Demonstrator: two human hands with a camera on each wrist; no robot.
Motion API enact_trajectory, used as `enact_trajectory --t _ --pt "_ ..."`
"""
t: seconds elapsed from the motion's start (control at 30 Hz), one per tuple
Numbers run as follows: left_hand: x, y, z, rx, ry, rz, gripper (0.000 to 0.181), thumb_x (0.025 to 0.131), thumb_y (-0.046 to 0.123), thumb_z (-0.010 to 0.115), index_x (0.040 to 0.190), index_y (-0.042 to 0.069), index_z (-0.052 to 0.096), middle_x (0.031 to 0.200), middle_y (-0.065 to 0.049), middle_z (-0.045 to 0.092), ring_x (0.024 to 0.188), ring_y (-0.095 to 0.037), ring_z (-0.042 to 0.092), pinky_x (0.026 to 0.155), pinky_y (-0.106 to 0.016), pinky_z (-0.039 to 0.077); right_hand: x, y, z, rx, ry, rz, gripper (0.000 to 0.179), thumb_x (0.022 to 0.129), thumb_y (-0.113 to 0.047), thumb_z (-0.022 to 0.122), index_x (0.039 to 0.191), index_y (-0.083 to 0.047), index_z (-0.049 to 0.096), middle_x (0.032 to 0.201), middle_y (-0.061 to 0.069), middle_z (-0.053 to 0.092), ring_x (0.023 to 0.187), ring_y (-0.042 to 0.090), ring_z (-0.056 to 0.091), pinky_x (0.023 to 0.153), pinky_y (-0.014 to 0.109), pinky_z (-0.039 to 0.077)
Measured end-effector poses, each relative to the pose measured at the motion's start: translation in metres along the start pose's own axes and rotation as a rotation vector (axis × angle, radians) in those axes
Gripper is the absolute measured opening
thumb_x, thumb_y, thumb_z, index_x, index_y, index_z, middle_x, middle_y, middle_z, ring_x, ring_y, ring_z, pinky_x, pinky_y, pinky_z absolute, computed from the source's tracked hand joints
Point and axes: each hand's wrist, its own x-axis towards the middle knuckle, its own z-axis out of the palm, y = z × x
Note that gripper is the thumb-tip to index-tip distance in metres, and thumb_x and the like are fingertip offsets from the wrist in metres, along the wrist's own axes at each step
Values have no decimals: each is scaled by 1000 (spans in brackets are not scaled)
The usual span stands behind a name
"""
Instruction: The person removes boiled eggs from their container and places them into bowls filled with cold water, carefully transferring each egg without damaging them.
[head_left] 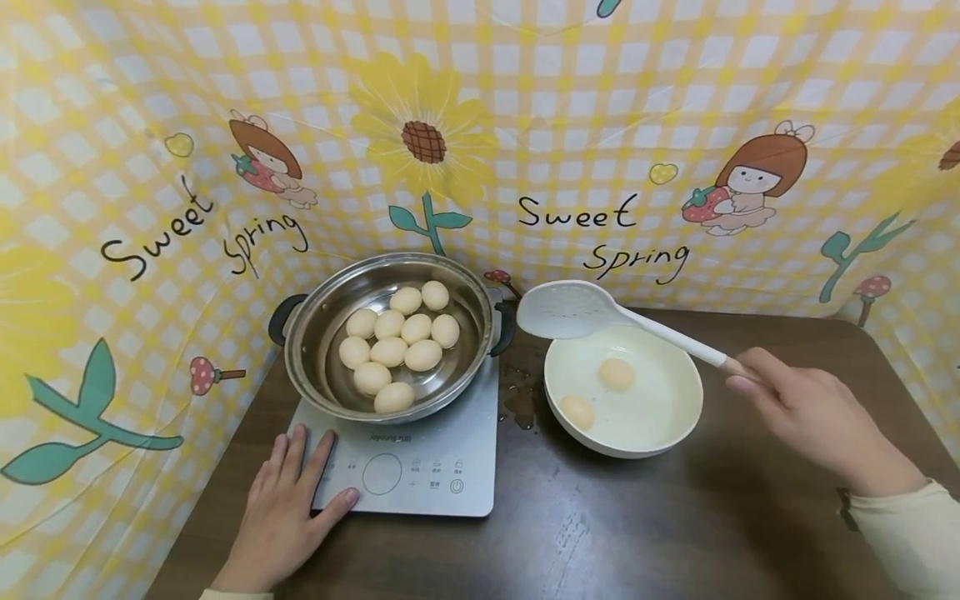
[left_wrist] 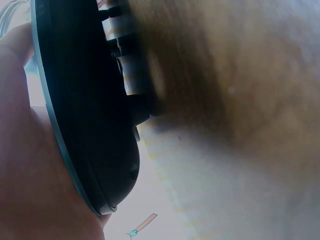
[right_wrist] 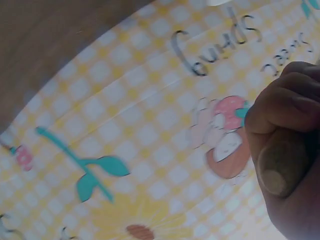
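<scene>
My right hand (head_left: 806, 408) grips the wooden handle of a white skimmer spoon (head_left: 566, 310). The spoon's head hangs over the back left rim of a pale round bowl (head_left: 678, 433), where two eggs (head_left: 617, 375) lie in water. In the right wrist view, curled fingers surround the wooden handle end (right_wrist: 282, 165). To the left, a steel pot (head_left: 322, 367) with black side handles holds several pale eggs (head_left: 388, 352) and sits on an induction cooker (head_left: 442, 496). My left hand (head_left: 281, 504) rests with spread fingers at the cooker's front left edge, touching no egg.
Under everything is a dark brown table (head_left: 637, 533). Spilled water (head_left: 519, 408) lies between the cooker and the bowl. A yellow checked cloth (head_left: 480, 108) with printed flowers and lettering stands behind and along the sides.
</scene>
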Motion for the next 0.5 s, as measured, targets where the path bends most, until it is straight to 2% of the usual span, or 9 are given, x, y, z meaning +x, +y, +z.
enact_trajectory --t 0.3,0.5 --pt "0 0 0 8 13 4 84 96 55 63 159 8 31 163 -31 10 150 -47 3 108 -70 15 33 -41 12 54 4 -68 17 99 -18 68 112 -18 57 66 -10 47 53 5 40 51 30 36" --pt "1 0 -2 -4 -10 -11 85 96 55 62 159 9 30 164 -30 7 150 -48 2 110 -70 11 54 -64 26 82 37 -192 20 93 -12 74 102 -17 57 65 -12 43 52 5 38 49 28 35"
